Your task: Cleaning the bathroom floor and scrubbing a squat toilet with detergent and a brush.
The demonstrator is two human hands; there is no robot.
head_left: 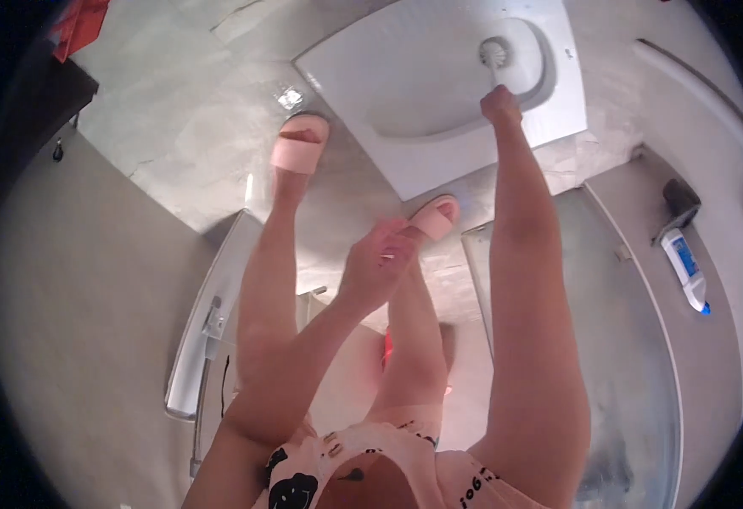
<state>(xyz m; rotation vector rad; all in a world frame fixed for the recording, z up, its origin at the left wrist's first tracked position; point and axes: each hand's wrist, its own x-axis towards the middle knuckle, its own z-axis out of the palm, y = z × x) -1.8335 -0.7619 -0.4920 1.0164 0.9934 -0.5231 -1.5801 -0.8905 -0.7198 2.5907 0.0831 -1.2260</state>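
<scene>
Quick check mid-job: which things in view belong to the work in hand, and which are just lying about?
Part of the work:
White squat toilet
Brush, gripped by the right hand, its head inside the toilet

Seemingly just lying about:
White bottle with a blue cap, untouched at the right
Dark container beside the bottle

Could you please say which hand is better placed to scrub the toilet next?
Probably the right hand: it grips the brush, which reaches into the toilet, while the left hand hangs farther back.
</scene>
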